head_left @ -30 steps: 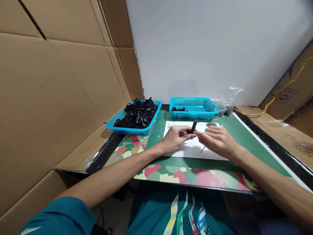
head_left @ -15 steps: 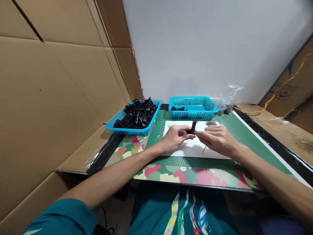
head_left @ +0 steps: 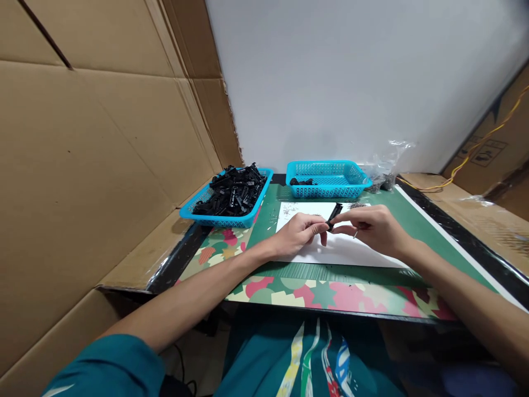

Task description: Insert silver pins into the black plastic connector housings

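My left hand [head_left: 300, 236] is closed on a narrow black plastic part [head_left: 336, 212], held tilted above a white sheet [head_left: 343, 251]. From the other side, the fingertips of my right hand [head_left: 378, 229] touch the same part near its lower end. A thin metal tool [head_left: 356, 234] sticks out below the curled fingers of that hand; its kind cannot be made out. Tiny metal pieces [head_left: 291, 209] lie scattered at the sheet's far left, and a small heap of metal pieces [head_left: 359, 205] sits at its far right.
A blue basket [head_left: 243, 221] piled with black plastic parts [head_left: 235, 193] stands on the left. Behind the sheet, another blue basket [head_left: 330, 192] holds a few black parts. Clear plastic bags [head_left: 386, 171] stand beside it. Cardboard [head_left: 103, 138] walls the left side.
The black part has gone from nearly upright to leaning right. My right hand has lifted and turned, and the metal tool's visible end has moved up and right.
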Motion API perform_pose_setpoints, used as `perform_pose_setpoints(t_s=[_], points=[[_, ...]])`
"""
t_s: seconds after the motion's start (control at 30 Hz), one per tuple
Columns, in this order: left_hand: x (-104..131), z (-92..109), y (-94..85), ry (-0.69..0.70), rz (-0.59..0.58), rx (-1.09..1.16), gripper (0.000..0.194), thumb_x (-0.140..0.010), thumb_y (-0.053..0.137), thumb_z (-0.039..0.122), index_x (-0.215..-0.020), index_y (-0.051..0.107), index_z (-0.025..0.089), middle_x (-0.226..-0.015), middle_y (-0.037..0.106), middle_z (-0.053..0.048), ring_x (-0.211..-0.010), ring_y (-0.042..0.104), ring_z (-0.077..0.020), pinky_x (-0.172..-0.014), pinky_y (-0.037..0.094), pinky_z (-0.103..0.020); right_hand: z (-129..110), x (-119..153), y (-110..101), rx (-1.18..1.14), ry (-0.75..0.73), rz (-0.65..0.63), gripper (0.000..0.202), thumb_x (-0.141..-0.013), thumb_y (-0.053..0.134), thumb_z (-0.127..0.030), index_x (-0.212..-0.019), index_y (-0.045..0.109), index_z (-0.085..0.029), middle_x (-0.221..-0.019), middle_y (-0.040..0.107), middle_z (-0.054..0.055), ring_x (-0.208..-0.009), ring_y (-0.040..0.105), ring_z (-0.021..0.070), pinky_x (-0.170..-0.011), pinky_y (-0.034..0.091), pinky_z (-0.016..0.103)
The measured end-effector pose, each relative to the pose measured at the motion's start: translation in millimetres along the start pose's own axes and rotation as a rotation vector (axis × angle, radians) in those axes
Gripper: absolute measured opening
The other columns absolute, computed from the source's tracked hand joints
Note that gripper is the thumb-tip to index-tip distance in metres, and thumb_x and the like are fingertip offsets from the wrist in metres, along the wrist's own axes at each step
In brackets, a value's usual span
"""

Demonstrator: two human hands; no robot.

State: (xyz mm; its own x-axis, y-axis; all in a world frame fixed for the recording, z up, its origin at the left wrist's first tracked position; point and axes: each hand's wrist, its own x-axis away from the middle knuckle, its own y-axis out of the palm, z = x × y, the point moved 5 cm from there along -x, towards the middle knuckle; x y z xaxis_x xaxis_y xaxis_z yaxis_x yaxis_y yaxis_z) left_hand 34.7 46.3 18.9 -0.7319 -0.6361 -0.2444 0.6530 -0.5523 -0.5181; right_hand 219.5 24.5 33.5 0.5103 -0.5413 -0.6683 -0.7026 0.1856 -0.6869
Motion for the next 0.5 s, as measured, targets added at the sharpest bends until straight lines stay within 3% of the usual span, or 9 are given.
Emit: perform_pose_setpoints(t_s=[0.1,0.3,0.4,0.5], points=[[-0.6,-3.0,2.2,0.007,-0.024,0.103,0.065,-0.108,0.040,0.064,-0.087,0.075,0.013,-0.074,0.066,-0.005,-0.062,0.049,-0.0125,-0.063,0.040,-0.027,2.9,-1.7,-2.2,-0.100,0.114,0.009,0.024,-0.099,0.071,-0.040,-0.100,0.085,-0.021,-0.054,0.052,-0.004,-0.049,0.034,0.0096,-0.049,0.029,0.027],[-0.5,-7.5,5.4,-0.037,-0.013,0.212,0.070,-0.108,0.036,0.066,-0.087,0.074,0.012,-0.072,0.065,-0.005,-0.058,0.046,-0.0115,-0.058,0.037,-0.026,-2.9,-6.0,-4.7,-0.215,0.172,0.041,0.026,-0.096,0.073,-0.043,-0.091,0.085,-0.021,-0.062,0.064,0.000,-0.053,0.041,0.0107,-0.049,0.032,0.027],[0.5,-3.2,0.4,-0.015,0.103,0.085,0.064,-0.108,0.038,0.064,-0.099,0.077,0.013,-0.090,0.069,-0.008,-0.068,0.055,-0.0130,-0.066,0.045,-0.028,-1.2,-6.3,-6.6,-0.192,0.190,0.029,0.025,-0.096,0.073,-0.041,-0.089,0.086,-0.020,-0.059,0.063,0.000,-0.051,0.039,0.0100,-0.048,0.031,0.027],[2.6,1.8,-6.2,0.027,0.251,-0.087,0.047,-0.104,0.056,0.058,-0.121,0.074,0.018,-0.114,0.068,-0.009,-0.079,0.060,-0.0134,-0.075,0.050,-0.029,4.9,-4.4,-8.1,-0.147,0.203,0.020,0.026,-0.095,0.073,-0.039,-0.086,0.086,-0.019,-0.056,0.059,-0.001,-0.049,0.037,0.0093,-0.048,0.029,0.027]])
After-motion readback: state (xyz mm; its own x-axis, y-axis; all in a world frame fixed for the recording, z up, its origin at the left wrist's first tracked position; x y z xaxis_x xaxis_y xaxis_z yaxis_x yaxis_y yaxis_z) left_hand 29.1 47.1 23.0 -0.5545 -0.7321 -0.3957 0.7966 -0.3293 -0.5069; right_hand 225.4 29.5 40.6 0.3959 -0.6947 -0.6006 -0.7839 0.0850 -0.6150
